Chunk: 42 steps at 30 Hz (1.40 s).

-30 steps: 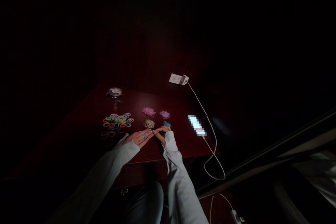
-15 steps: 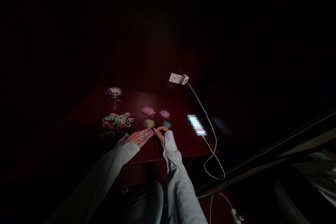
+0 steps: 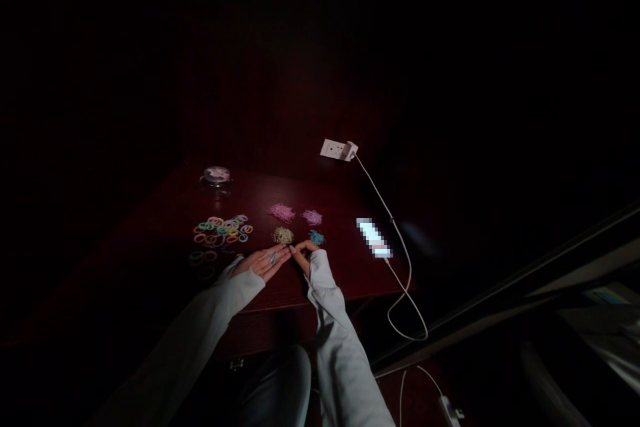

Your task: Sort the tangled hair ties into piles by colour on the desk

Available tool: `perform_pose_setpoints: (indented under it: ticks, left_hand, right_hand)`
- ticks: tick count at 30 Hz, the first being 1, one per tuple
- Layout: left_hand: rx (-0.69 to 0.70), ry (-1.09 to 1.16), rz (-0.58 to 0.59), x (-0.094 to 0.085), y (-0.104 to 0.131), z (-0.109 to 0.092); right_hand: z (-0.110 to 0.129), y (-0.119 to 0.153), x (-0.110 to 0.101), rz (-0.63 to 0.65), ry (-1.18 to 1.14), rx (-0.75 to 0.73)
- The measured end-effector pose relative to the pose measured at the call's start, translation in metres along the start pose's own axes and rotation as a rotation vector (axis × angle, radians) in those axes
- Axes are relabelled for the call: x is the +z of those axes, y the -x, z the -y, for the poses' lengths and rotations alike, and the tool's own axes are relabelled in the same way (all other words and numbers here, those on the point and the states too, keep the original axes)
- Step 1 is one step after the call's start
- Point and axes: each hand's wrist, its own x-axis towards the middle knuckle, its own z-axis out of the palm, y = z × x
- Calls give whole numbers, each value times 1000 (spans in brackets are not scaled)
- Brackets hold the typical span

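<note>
I see the left hand (image 3: pixel 260 262) lying open, palm up, with a small blue-grey bit (image 3: pixel 273 257) on its fingers. The right hand (image 3: pixel 304 252) has its fingers bent, close to the left fingertips; I can't tell if it is pinching something. Both arms wear pale, soft, wrinkly sleeves.

Just past the hands I see four fluffy heaps of thin, stringy bits. The pale yellow heap (image 3: pixel 283 235) is near, on the left, and the blue heap (image 3: pixel 317 237) is near, on the right. Behind them are the pink heap (image 3: pixel 282 213) on the left and the purple heap (image 3: pixel 313 217) on the right. Further left, lots of round, coloured rings (image 3: pixel 224 229) lie in a loose bunch, some on top of others.

At the far left is a see-through round jar (image 3: pixel 217 177) with a pink and white top. It is too dark to see inside.

All this sits on a smooth, dark red desk (image 3: pixel 345 273). On its right is a bright phone (image 3: pixel 374 238), its screen blurred. A white cord (image 3: pixel 373 180) goes from it to a plug (image 3: pixel 350 150) in a white wall socket (image 3: pixel 331 149). The room is very dark, and a white power strip (image 3: pixel 450 411) lies low on the right.
</note>
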Motion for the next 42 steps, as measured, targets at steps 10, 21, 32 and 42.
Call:
perform_pose_setpoints:
  ticks: [10, 21, 32, 42]
  left_hand:
    - [183, 102, 127, -23, 2, 20]
    - [323, 193, 265, -12, -2, 18]
    - [123, 66, -27, -9, 2, 15]
    - [47, 8, -56, 6, 6, 4]
  right_hand:
    - [-15, -12, -28, -338, 381, 221]
    - [-20, -15, -41, -459, 427, 293]
    - [10, 2, -19, 134, 310, -158]
    - [-2, 0, -21, 31, 285, -142]
